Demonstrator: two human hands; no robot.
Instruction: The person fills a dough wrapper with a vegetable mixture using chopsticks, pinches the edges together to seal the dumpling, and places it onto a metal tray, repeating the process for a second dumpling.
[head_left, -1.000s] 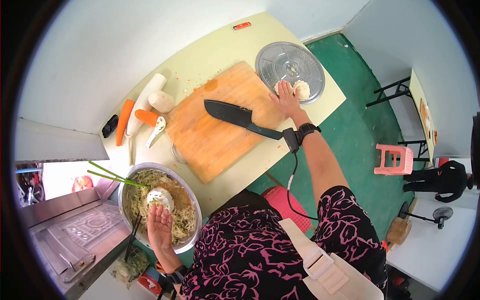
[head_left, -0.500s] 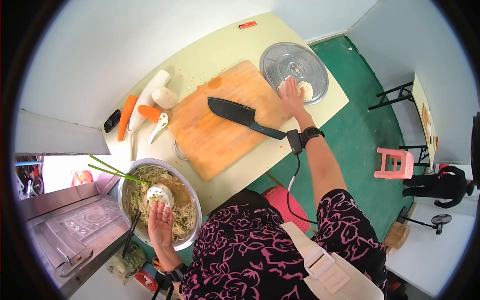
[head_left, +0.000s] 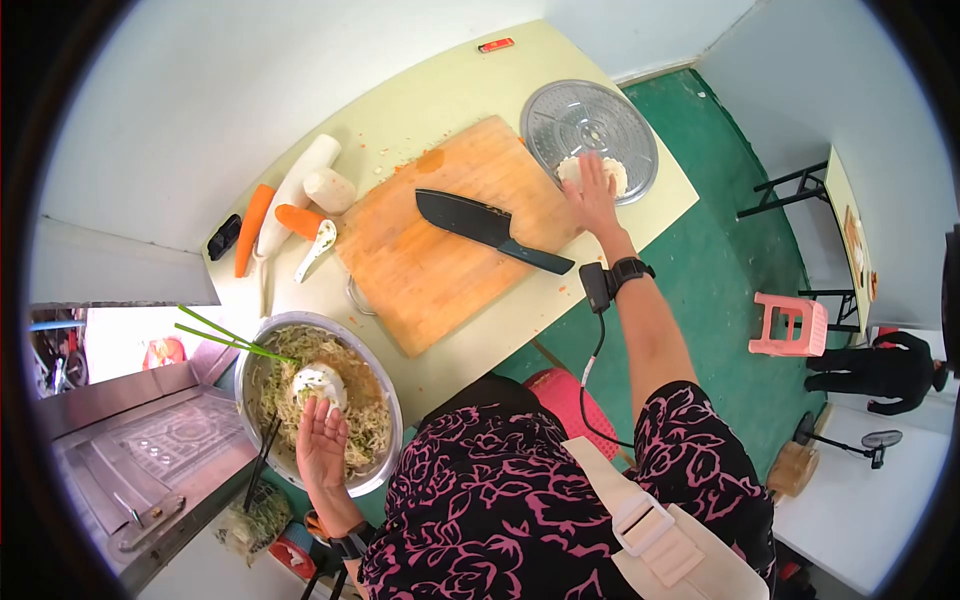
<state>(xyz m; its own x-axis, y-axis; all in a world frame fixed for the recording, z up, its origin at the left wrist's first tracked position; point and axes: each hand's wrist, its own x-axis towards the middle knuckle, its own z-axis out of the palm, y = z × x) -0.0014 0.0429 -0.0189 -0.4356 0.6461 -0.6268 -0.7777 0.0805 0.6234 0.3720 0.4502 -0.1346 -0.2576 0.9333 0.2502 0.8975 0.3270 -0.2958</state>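
Across yellow table, right hand lies spread on dumplings, left hand with grip open over bowl.

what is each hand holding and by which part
Left hand is open, a white dough piece at its fingertips, not clasped. Right hand lies flat on a bun in the steamer tray.

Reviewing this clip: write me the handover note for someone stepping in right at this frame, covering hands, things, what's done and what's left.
Left hand: open, palm up over the metal bowl of shredded filling; a white dough piece sits at its fingers.
Right hand: open, flat on the white buns in the steamer tray.
Knife lies on the cutting board; carrots and radish lie beside it.
Done: about two buns in the tray.
Left: most of the tray is bare; the bowl is well filled.
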